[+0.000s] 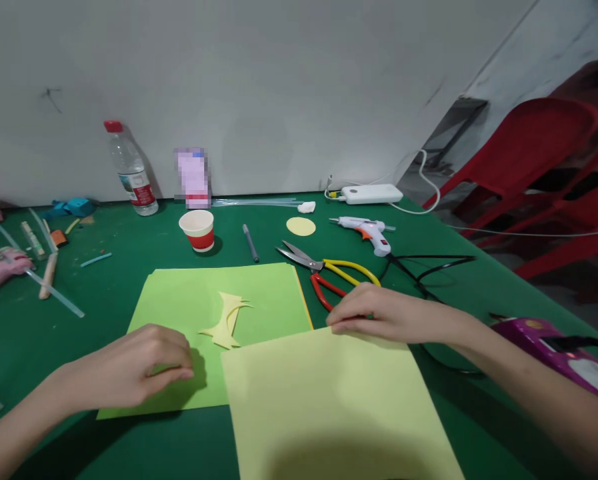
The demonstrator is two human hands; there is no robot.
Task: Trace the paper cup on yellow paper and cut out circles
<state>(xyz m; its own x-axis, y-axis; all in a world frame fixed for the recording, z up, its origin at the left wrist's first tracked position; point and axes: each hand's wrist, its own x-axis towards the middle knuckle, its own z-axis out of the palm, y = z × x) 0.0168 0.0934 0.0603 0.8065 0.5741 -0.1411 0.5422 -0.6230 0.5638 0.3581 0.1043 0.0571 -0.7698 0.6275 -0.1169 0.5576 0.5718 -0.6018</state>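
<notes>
My right hand [366,312] pinches the upper edge of a pale yellow paper sheet [329,393], thumb below and fingers on top. The sheet reaches past the bottom of the view and overlaps a stack of green paper [173,300]. Over the green stack's left part hovers my left hand [149,363], fingers curled in toward the thumb, with nothing visible in them. Curved yellow paper scraps [226,323] lie on the green paper between my hands. Just beyond my right hand, scissors [319,265] with red and yellow handles lie with parted blades.
A yellow paper disc [301,227], a pen [251,243], a paper cup [199,232] and a glue gun [363,233] are farther back. A water bottle [133,173] stands by the wall. Black cord [429,287] and a purple device [553,353] lie right; craft bits sit left.
</notes>
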